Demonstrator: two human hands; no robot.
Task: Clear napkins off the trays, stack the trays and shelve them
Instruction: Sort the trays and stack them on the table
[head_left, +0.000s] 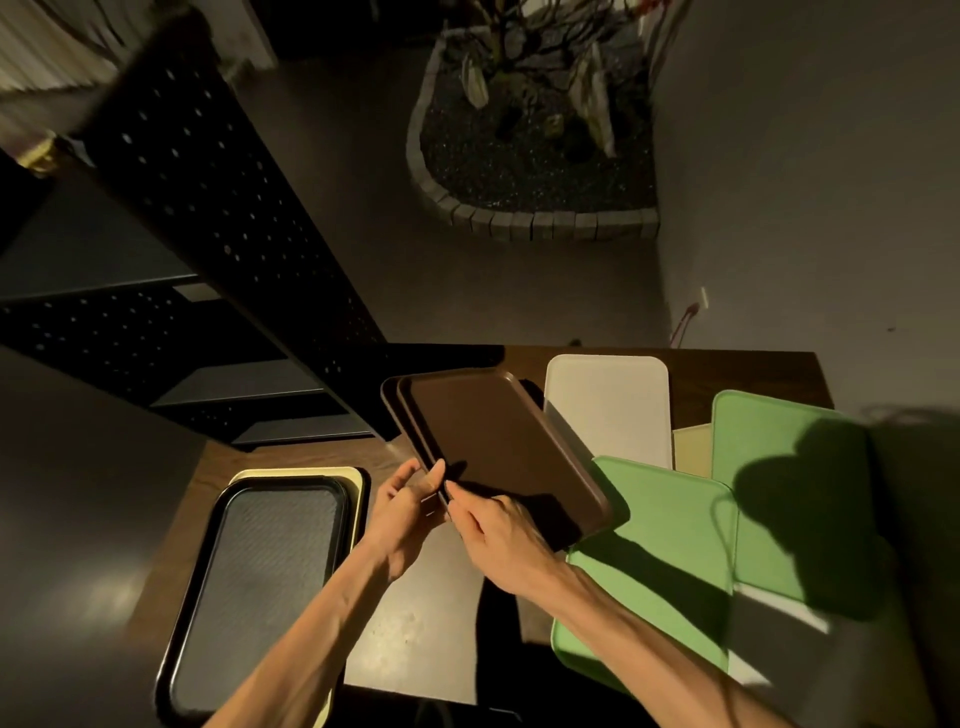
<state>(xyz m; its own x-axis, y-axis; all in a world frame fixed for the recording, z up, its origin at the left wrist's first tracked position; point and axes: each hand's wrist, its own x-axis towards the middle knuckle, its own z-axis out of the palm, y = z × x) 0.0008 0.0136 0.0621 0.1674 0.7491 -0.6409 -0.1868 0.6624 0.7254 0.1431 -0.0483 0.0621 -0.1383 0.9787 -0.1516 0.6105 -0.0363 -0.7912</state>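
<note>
Centre of frame: both hands hold two brown trays (498, 447), one nested on the other w/ a slight offset, lifted off the tabletop (291, 457) and tilted. Left hand (402, 512) grips the near corner edge, thumb on top and fingers curled under; right hand (498, 540) pinches the same edge just beside it, fingers clamped on the rim. Both hands at one corner looks like squaring the pair up so it nests flush, prob. before stacking. No napkins visible on any tray, so the clearing step looks done. Lower left: black tray (265, 587) sits inside a cream tray (358, 480), already a small stack. Right side: white tray (613, 410), two green trays (670, 545) and a yellowish one (691, 447) overlap loosely, i.e. not yet stacked. Dark perforated shelf unit (218, 218) upper left, next to the tabletop, likely where the stack goes.
</note>
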